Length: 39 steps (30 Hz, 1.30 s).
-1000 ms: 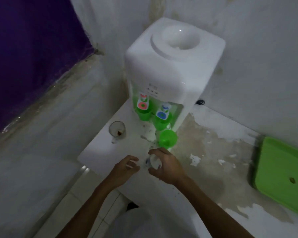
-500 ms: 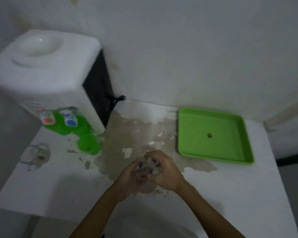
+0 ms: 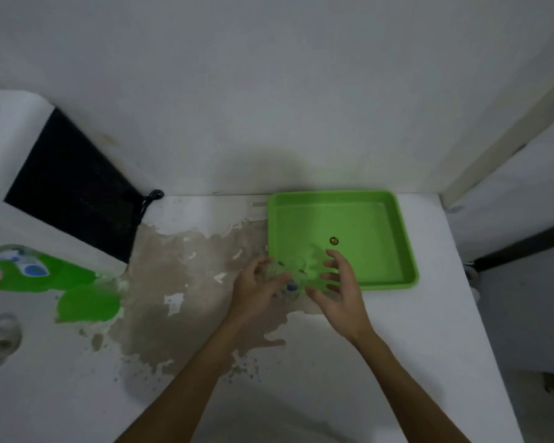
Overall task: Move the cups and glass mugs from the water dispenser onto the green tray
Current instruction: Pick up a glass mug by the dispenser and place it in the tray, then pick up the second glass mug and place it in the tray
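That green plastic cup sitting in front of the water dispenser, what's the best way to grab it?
Take the green cup around its side wall, just under the rim, reaching from the near, open side. It appears to stand upright with its mouth up. The dispenser and its taps crowd it from behind, and a glass mug sits to its left, so front or right looks clearest.

Clear glass mug (image 3: 288,276) with blue dots sits at the green tray (image 3: 406,251) near-left corner; green cup (image 3: 88,303) by the water dispenser (image 3: 10,174).
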Tool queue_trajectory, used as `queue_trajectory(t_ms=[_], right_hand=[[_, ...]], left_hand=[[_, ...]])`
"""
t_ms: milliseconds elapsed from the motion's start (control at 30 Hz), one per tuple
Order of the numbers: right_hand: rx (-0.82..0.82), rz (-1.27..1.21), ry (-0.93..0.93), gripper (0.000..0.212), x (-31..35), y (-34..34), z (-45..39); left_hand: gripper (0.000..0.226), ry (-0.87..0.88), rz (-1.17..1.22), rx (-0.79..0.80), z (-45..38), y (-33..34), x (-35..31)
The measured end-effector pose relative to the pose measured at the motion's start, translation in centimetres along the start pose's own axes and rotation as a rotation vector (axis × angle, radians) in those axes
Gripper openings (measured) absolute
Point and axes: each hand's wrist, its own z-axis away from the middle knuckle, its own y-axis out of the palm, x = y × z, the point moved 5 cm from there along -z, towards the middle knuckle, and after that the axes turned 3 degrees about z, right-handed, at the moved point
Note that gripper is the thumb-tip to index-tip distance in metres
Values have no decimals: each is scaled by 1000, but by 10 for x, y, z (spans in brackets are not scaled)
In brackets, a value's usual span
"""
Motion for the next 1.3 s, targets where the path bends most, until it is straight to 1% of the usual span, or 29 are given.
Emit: queue_trajectory(t_ms=[67, 100, 200, 333, 433, 533, 667, 767, 833, 933, 1033, 1100, 1200, 1267, 1300], right_hand=[[-32, -5, 18, 75, -9, -9, -7], [-37, -2, 20, 73, -13, -11, -9], [-44, 3, 38, 71, -25, -15, -15], [-50, -8, 62, 68, -34, -14, -19], [-59, -7, 68, 67, -36, -13, -21], [-66, 11, 61, 63, -32, -13, -21], [-58, 90, 17, 46, -21, -8, -17], [-68, 133, -16, 35, -10, 2, -9], [-58, 155, -31, 28, -3, 15, -2], [-18, 167, -38, 16, 10, 45, 8], [83, 188, -33, 12, 30, 97, 22], [156, 198, -26, 11, 41, 135, 30], [293, 243, -97, 10, 66, 212, 43], [379, 279, -168, 9, 86, 256, 49], [444, 293, -220, 9, 100, 297, 57]], left_hand=[[51, 166, -208, -18, -14, 11, -16], [54, 222, -295, -18, -19, 16, -20], [60, 312, -487, 12, -35, 33, -22], [58, 364, -661, 51, -42, 48, -17], [58, 404, -699, 91, -44, 55, -8], [61, 433, -745, 84, -42, 57, -2], [64, 436, -698, 108, -38, 54, -2], [60, 425, -629, 133, -31, 38, -1], [56, 411, -611, 162, -20, 18, 5], [40, 385, -556, 162, -2, -26, 22], [26, 290, -454, 121, 19, -92, 51], [21, 248, -409, 99, 32, -132, 67], [17, 202, -326, -1, 54, -208, 84], [13, 211, -312, -82, 64, -250, 87], [12, 218, -300, -152, 73, -289, 94]])
